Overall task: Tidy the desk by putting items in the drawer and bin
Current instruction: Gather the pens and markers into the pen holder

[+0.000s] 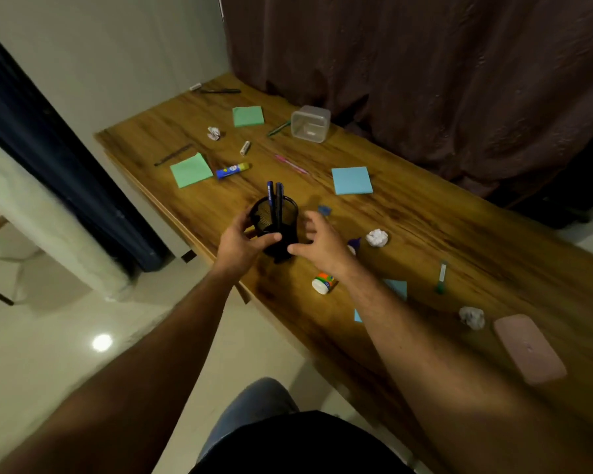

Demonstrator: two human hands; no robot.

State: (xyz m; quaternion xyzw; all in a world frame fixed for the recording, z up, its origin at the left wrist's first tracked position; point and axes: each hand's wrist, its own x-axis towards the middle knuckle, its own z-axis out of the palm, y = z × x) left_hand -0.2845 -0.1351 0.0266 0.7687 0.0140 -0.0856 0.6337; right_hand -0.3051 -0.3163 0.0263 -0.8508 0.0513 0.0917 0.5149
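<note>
left hand (242, 242): wrapped round the near-left side of the mesh pen cup (275, 223), thumb lying across its front wall, gripping it
right hand (317, 242): just right of the cup, fingers spread and loose, thumb tip at the cup's wall; holds nothing
pen cup: black mesh, between both hands over the near-left edge of the tabletop (425, 227); cannot tell if it rests on the wood or is lifted
pens (274, 196): two dark blue ones standing in the cup, tops sticking out above the rim
near right hand: crumpled paper ball (377, 237), small purple thing partly hidden behind the wrist, small blue bit (324, 210) past the fingers
under right forearm: small bottle (323, 282) on its side with white cap, blue sticky notes (398, 289) partly covered
further right: green pen (441, 277), second paper ball (472, 317), pink case (529, 348) flat near the edge
middle: glue stick (231, 170), blue note pad (352, 180), pink pen (291, 164), green note pad (190, 170)
far end: clear plastic box (310, 123), another green pad (248, 116), third paper ball (214, 133), dark pen (220, 91) by the wall
drawer, bin: not in view
</note>
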